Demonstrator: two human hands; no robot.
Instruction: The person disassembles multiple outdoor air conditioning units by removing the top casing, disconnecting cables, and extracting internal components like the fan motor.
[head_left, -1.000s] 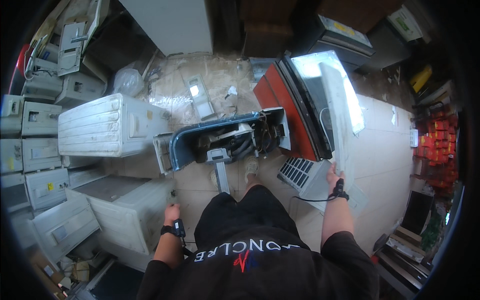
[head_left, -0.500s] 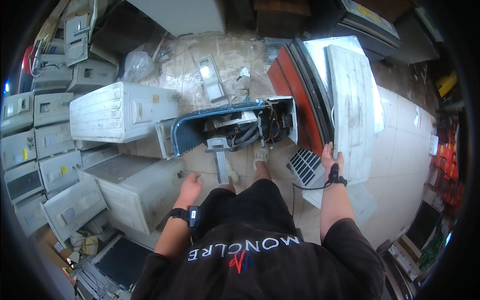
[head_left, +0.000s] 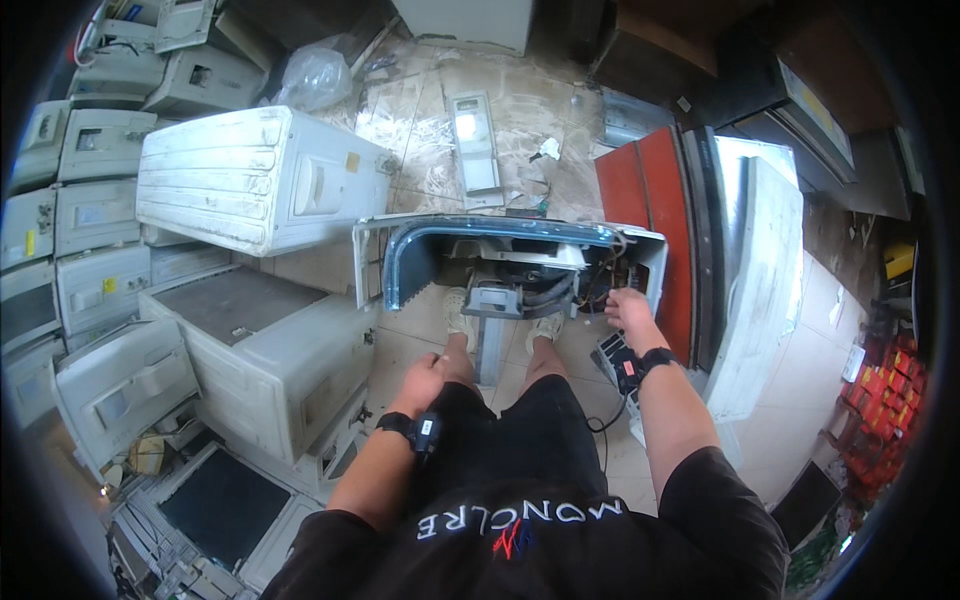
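Observation:
In front of my feet is an opened air conditioner outdoor unit, its blue-edged coil (head_left: pixel 500 234) bent round the far and left sides. Dark hoses and a bundle of wires (head_left: pixel 603 275) fill its inside. My right hand (head_left: pixel 628 310) is at the wiring by the right end panel, with bent fingers closed around something too small to make out. Near my left knee, my left hand (head_left: pixel 424 380) hangs loosely curled and empty, apart from the unit. A grey bracket (head_left: pixel 492 300) sits at the unit's near side, above a long pale strip (head_left: pixel 489 350) between my legs.
White unit casings (head_left: pixel 215 180) stand at the left, beside stacked panels (head_left: pixel 100 215). Red boards (head_left: pixel 655 215) and a leaning white panel (head_left: pixel 760 290) are to the right. A long white plate (head_left: pixel 475 150) lies on the dusty tiles beyond; a black cable (head_left: pixel 605 425) hangs by my right leg.
My right hand has left the leaning white panel and moved left to the unit's wiring. My left hand has shifted toward my left knee. The whole view has turned somewhat.

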